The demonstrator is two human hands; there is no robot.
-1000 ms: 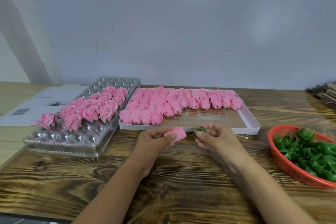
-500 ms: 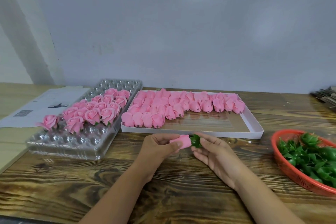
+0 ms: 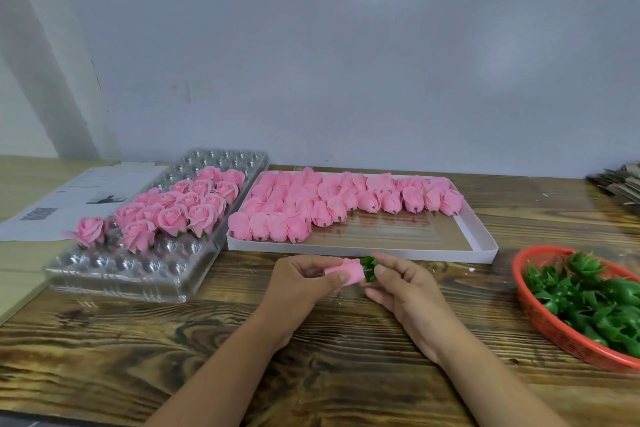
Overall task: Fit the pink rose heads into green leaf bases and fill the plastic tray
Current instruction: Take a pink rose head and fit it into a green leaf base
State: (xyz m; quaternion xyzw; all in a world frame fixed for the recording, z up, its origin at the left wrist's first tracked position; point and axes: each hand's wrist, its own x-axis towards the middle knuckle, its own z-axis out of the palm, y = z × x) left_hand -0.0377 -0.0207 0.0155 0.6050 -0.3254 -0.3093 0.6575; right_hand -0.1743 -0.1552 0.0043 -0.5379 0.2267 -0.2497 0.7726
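My left hand point(image 3: 304, 282) pinches a pink rose head point(image 3: 349, 270) over the wooden table. My right hand point(image 3: 403, 282) pinches a green leaf base point(image 3: 370, 267) that sits against the rose's end. At the left lies the clear plastic tray point(image 3: 138, 274), with several finished roses point(image 3: 180, 208) in its middle cells. Behind my hands a white shallow box point(image 3: 481, 236) holds several loose rose heads point(image 3: 332, 201). A red basket point(image 3: 554, 333) of green leaf bases point(image 3: 602, 298) stands at the right.
Printed paper sheets point(image 3: 69, 198) lie at the far left beside the tray. A stack of grey flat pieces point(image 3: 620, 180) shows at the right edge. A pale wall rises just behind the table.
My hands have come together: the leaf base, apart from the rose a second ago, now sits against its end. The view has tilted slightly downward.
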